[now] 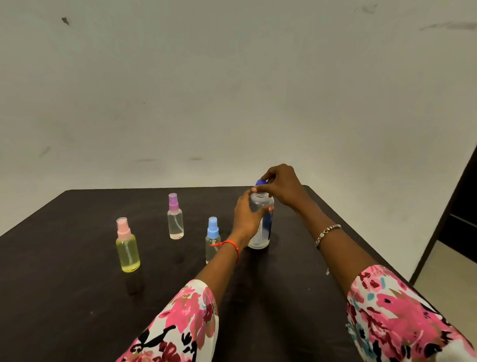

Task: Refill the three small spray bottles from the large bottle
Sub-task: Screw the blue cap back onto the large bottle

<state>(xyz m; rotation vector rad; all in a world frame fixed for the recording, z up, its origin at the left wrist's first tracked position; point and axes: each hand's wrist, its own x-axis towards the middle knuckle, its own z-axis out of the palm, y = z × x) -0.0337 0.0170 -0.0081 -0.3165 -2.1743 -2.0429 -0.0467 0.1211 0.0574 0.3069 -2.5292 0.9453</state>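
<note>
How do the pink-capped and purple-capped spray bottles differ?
The pink-capped bottle holds yellow liquid nearly to its shoulder; the purple-capped bottle looks clear and mostly empty. The pink-capped bottle stands nearer the camera and further left than the purple-capped one. Both stand upright, capped, untouched.

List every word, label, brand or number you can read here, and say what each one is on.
Label on the large bottle: lines of small print on white beside a blue panel, too blurred to read.
Pink-capped spray bottle, purple-capped spray bottle, blue-capped spray bottle: no text visible.
Table and wall: no text, only marks.
</note>
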